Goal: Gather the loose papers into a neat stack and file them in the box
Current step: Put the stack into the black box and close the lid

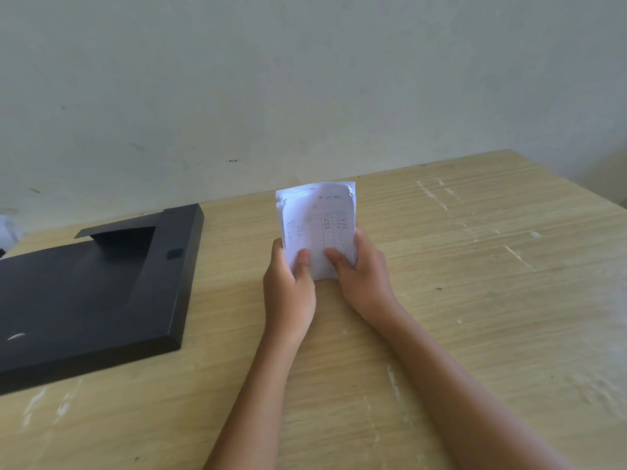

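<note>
Holding a stack of papers (317, 228) upright, both hands were clamped on its lower half near frame centre. Left hand (288, 293) gripped the stack's 9 o'clock edge, thumb pressed flat on the front sheet, fingers wrapped behind. Right hand (361, 276) gripped the 3 o'clock edge the same way, thumb on the front, fingers out of sight behind. Stack's bottom edge sat at or just above the table (475, 266); contact couldn't be confirmed. Top edges were uneven, several sheet corners fanned out at 11 o'clock, so the stack wasn't fully squared. Front sheet carried a handwritten ruled table, text too small to read. Black file box (91, 293) lay flat on the table at 9 o'clock from the hands, well apart from the papers, its flap closure at its far end slightly lifted; lid otherwise down. Wooden tabletop showed pale scuff marks at 2 and 6 o'clock. Plain wall (305, 79) ran behind at 12 o'clock.
</note>
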`<state>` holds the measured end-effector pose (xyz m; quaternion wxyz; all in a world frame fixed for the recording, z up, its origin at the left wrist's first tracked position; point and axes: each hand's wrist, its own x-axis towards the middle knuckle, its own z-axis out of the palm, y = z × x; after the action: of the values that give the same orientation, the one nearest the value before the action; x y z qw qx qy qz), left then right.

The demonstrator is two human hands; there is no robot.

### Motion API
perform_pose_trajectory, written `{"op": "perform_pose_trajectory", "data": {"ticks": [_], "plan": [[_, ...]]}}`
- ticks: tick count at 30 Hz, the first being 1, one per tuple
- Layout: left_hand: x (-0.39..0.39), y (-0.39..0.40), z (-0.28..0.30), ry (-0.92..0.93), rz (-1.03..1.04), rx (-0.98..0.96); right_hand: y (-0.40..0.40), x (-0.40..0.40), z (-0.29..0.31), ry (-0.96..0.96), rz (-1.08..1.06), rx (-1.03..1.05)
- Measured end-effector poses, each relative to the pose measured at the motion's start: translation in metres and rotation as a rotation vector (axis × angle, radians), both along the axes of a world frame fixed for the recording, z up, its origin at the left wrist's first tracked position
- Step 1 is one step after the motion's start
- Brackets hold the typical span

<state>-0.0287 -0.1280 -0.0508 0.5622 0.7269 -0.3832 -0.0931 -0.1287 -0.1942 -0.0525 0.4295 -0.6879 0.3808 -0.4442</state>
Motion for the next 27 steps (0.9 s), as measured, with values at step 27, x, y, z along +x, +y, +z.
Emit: {"op": "perform_pose_trajectory", "data": {"ticks": [27], "plan": [[0.088,0.155,0.051,0.078,0.086,0.064,0.102,0.073,0.053,0.074,0.502,0.098]]}}
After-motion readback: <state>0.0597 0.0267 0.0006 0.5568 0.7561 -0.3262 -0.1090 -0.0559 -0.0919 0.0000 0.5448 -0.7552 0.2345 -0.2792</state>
